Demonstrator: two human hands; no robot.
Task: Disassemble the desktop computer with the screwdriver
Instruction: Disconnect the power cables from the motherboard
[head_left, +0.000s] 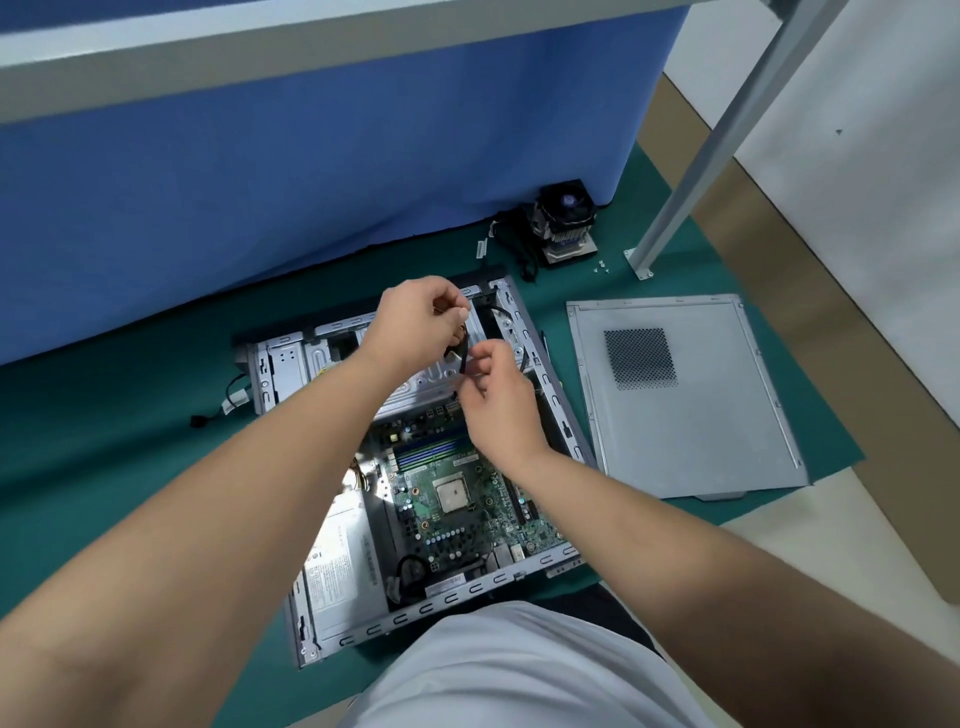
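2 hands at work: my left hand (422, 315) and right hand (496, 384) both pinch a black cable (464, 356) above the open computer case (540, 384) on the green mat (104, 457). Step, I judge: freeing internal cabling. Next calls for unplugging gently; no screwdriver in view.

power supply label (332, 566), print unreadable
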